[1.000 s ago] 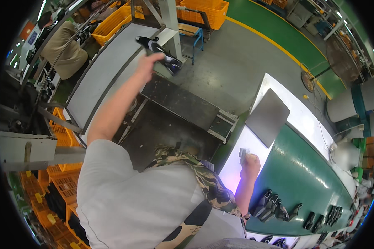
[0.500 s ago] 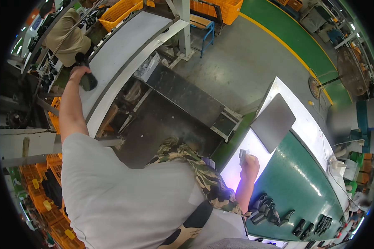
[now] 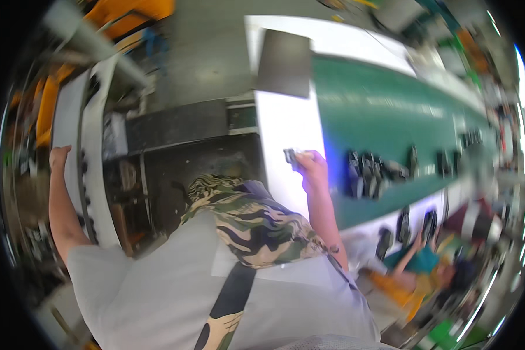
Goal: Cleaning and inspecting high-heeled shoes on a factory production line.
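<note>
My right hand [image 3: 312, 167] is closed around a small grey-and-dark piece [image 3: 290, 156], whose kind is too small to make out. It hovers above the bright white strip [image 3: 286, 128] at the near end of a green conveyor belt [image 3: 385, 105]. To the far left, my left arm stretches out and my left hand [image 3: 59, 156] is over the edge of a pale grey belt [image 3: 73, 114]. Blur smears its fingers, and no object shows in it. Several dark shoe-like pieces [image 3: 364, 175] stand on the green belt to the right of my right hand.
A dark flat board [image 3: 284, 62] lies at the head of the green belt. Between the two belts runs a low dark metal ledge [image 3: 175, 125]. At the right, a co-worker's hands [image 3: 421, 240] are at a dark shoe-like piece. Orange crates [image 3: 128, 14] stand at the back left.
My view has swung to the right. The dark piece that was in my left hand no longer shows there. My right hand still has the small grey piece.
</note>
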Action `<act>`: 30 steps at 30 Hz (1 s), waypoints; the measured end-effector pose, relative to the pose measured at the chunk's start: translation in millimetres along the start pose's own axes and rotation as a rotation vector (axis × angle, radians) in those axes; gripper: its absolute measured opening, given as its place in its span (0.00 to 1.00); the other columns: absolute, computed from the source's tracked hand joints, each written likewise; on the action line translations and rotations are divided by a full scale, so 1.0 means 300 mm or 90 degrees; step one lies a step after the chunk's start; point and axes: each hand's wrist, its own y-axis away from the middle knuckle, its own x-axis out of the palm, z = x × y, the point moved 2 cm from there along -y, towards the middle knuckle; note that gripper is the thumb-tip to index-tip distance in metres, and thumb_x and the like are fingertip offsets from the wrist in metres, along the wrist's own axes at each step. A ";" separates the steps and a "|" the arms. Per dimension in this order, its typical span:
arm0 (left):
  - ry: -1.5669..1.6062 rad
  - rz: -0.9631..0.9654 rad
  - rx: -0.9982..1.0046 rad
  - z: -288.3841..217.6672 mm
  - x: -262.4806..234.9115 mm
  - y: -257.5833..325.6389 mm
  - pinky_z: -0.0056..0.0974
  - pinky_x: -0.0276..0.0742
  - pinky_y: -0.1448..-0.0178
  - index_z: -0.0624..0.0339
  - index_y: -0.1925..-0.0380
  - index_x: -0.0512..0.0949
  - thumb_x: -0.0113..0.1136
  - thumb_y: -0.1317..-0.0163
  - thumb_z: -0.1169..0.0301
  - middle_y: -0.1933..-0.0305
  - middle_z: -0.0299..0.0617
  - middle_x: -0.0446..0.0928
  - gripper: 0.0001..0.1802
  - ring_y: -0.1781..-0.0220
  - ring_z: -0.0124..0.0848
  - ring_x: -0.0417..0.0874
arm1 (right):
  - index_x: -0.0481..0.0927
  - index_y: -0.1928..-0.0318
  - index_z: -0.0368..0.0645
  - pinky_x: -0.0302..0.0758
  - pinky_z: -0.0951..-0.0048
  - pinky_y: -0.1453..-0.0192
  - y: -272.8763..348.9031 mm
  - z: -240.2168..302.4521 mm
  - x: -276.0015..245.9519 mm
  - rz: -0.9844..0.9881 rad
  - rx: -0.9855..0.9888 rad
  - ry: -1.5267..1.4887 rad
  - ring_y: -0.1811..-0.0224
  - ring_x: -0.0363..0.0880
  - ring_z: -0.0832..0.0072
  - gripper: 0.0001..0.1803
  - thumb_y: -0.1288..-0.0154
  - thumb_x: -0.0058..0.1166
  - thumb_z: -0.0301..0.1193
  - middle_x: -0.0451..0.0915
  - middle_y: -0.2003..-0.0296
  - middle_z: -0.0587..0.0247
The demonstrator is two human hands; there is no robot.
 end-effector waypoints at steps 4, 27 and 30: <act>0.314 0.185 0.199 -1.047 0.091 0.221 0.38 0.74 0.72 0.67 0.51 0.80 0.68 0.44 0.56 0.67 0.40 0.82 0.28 0.72 0.31 0.81 | 0.73 0.64 0.41 0.75 0.72 0.66 0.153 0.009 -0.353 -0.139 -0.056 -0.113 0.72 0.76 0.76 0.10 0.40 0.63 0.26 0.77 0.70 0.65; 0.432 1.053 0.115 -2.874 0.997 2.537 0.56 0.71 0.40 0.54 0.52 0.73 0.66 0.43 0.55 0.51 0.43 0.80 0.24 0.50 0.43 0.82 | 0.75 0.63 0.42 0.73 0.76 0.66 0.963 -0.476 -0.856 -0.682 -0.233 -0.461 0.72 0.75 0.79 0.10 0.41 0.63 0.21 0.76 0.70 0.69; 0.436 1.089 0.132 -2.862 0.967 2.444 0.57 0.74 0.42 0.57 0.50 0.72 0.61 0.43 0.66 0.50 0.47 0.79 0.20 0.49 0.46 0.82 | 0.75 0.64 0.43 0.69 0.78 0.69 0.875 -0.463 -0.859 -0.666 -0.218 -0.446 0.75 0.72 0.82 0.10 0.42 0.64 0.22 0.75 0.73 0.71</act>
